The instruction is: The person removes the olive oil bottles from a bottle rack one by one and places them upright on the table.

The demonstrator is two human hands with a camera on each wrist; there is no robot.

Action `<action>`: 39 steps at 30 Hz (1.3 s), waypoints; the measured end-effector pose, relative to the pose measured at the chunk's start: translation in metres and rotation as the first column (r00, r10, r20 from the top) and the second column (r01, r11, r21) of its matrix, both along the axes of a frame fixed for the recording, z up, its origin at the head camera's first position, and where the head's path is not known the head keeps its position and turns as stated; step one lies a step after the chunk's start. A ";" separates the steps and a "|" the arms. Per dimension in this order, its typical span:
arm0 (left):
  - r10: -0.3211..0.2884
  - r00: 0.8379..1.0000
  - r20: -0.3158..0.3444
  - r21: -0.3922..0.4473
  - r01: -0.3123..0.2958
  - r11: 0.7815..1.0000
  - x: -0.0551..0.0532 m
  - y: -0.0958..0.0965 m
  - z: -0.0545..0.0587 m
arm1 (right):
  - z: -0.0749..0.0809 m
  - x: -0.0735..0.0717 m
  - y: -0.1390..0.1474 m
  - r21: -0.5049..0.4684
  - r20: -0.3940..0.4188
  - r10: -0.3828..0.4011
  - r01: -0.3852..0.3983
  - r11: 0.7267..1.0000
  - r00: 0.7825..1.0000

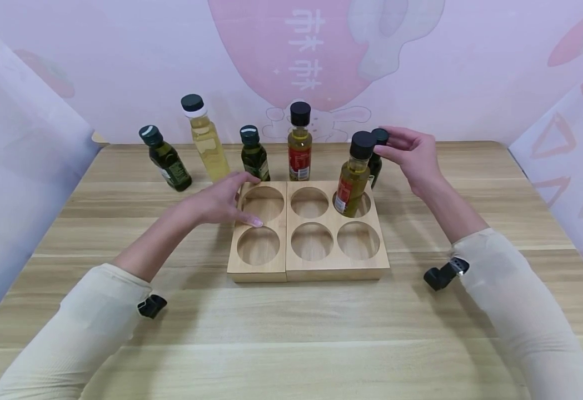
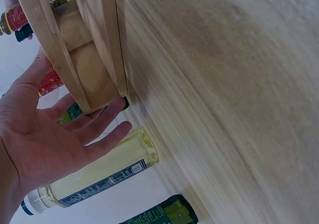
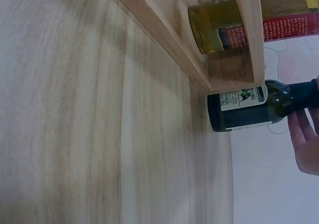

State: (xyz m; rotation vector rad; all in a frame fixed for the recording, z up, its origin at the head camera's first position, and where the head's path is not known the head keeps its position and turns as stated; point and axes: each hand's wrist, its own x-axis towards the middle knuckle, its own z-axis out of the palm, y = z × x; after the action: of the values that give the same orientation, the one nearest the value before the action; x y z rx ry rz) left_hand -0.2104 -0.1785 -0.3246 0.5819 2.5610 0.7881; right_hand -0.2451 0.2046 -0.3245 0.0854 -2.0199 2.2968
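My left hand rests against the left end of the wooden bottle rack, its thumb over the top and its fingers fairly straight along the end. The rack is two abutting pieces with round holes. An oil bottle with a red label stands tilted in the back right hole, black cap up. Just behind that corner, my right hand pinches the cap of a small dark green oil bottle between thumb and fingers. In the head view the red-label bottle partly hides it; its base is close to the tabletop.
Behind the rack stand another red-label oil bottle and a small dark green bottle. Left of them are a tall pale yellow oil bottle and another dark green bottle. A printed cloth hangs behind the wooden table.
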 end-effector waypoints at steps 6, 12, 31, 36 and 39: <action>0.004 1.000 0.015 -0.001 -0.004 1.000 0.000 0.000 0.000 | 0.003 0.005 0.002 0.066 0.019 0.014 -0.016 0.998 1.000; -0.003 1.000 0.005 0.003 0.003 1.000 0.000 -0.001 -0.001 | 0.009 0.012 0.007 0.169 0.014 0.007 -0.009 0.986 1.000; -0.018 1.000 -0.013 0.001 0.018 1.000 -0.001 0.000 -0.001 | 0.038 0.035 0.017 -0.027 -0.146 0.000 -0.004 1.000 0.989; -0.017 1.000 -0.009 0.000 0.017 1.000 0.000 -0.001 -0.001 | 0.045 0.041 0.010 -0.054 -0.183 0.025 -0.035 0.998 0.983; -0.010 1.000 -0.003 -0.002 0.010 1.000 0.000 -0.002 -0.001 | 0.049 0.045 0.004 -0.044 -0.221 0.034 -0.045 0.998 0.975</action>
State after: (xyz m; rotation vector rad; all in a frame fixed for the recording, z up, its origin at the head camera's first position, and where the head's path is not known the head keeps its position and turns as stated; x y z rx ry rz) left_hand -0.2107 -0.1803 -0.3255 0.5957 2.5595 0.7816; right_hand -0.2002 0.2089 -0.2753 0.3627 -1.8686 2.2440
